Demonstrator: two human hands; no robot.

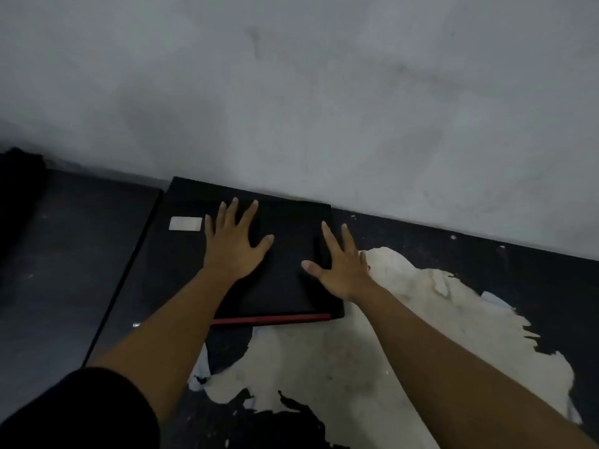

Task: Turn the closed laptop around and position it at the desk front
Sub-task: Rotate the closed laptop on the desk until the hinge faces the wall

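Closed laptop [285,273], a matte black slab with a red strip along its near edge, lies at frame centre on a dark desk [534,286] with peeled, pale patches. Left hand [231,244] and right hand [340,270] rest flat on its lid, fingers spread. Grey plastered wall [324,92] behind.

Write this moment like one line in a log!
left hand: flat on laptop | right hand: flat at its right edge | laptop: closed, near wall
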